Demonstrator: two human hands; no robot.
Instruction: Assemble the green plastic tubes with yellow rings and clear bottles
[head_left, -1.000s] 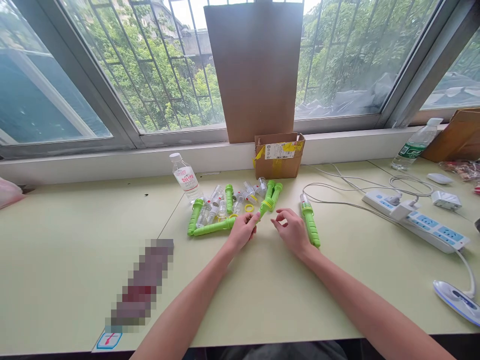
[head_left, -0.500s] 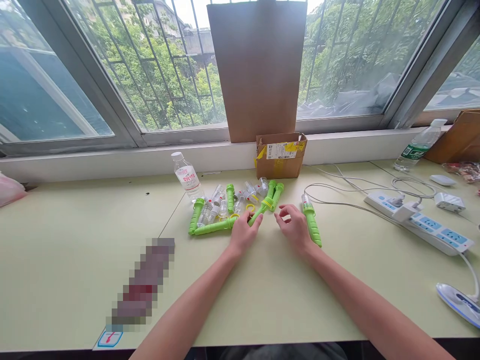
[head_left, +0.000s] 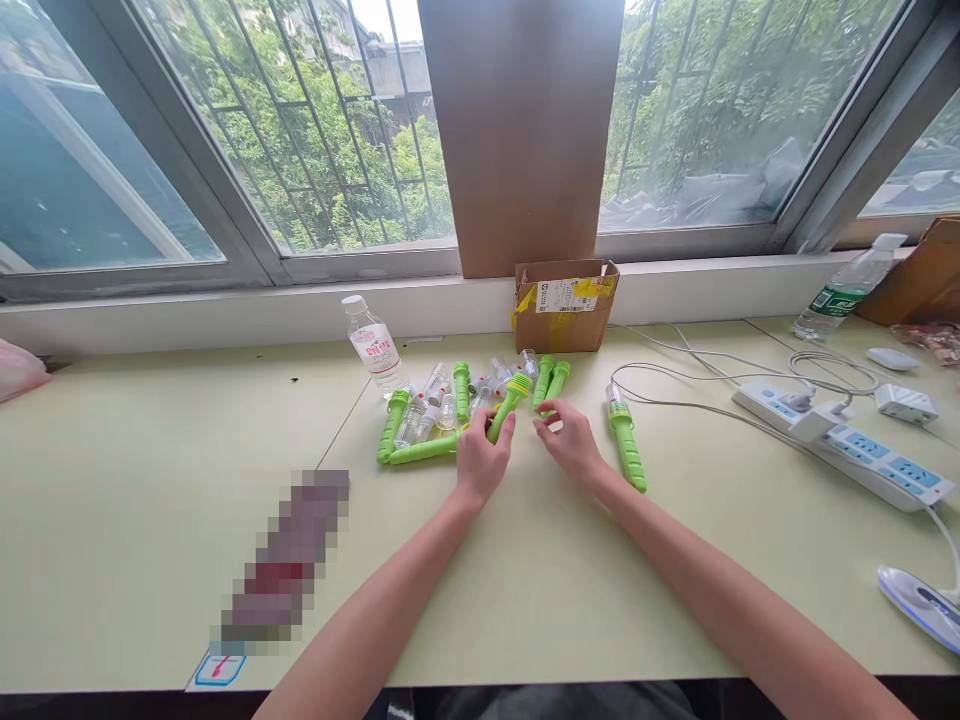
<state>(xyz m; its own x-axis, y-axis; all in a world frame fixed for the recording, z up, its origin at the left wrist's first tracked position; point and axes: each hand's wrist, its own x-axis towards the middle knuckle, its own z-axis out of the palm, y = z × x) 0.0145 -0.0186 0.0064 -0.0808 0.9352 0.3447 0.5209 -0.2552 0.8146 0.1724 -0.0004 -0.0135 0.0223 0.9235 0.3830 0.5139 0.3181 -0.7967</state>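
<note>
My left hand (head_left: 482, 458) is wrapped round a green plastic handle (head_left: 508, 405), its ringed yellow-green end pointing up and to the right. My right hand (head_left: 571, 443) hovers just right of it, fingers bent and apart, with nothing visible in them. Behind the hands lie two green handles (head_left: 559, 376). More green handles (head_left: 391, 425) and several clear plastic caps (head_left: 411, 424) form a loose pile to the left. One green handle fitted with a clear cap (head_left: 626, 442) lies apart, right of my right hand. Yellow rings in the pile are partly hidden by my left hand.
A water bottle (head_left: 373, 345) stands behind the pile, and a small cardboard box (head_left: 565, 310) is near the wall. To the right are a power strip (head_left: 840, 440), loose cables and a second bottle (head_left: 847, 290). A blurred-out object (head_left: 289, 560) lies at left.
My left hand has tipped the green handle more upright and its ringed end sits further left. My right hand has shifted slightly left, towards it. The view has tilted a little.
</note>
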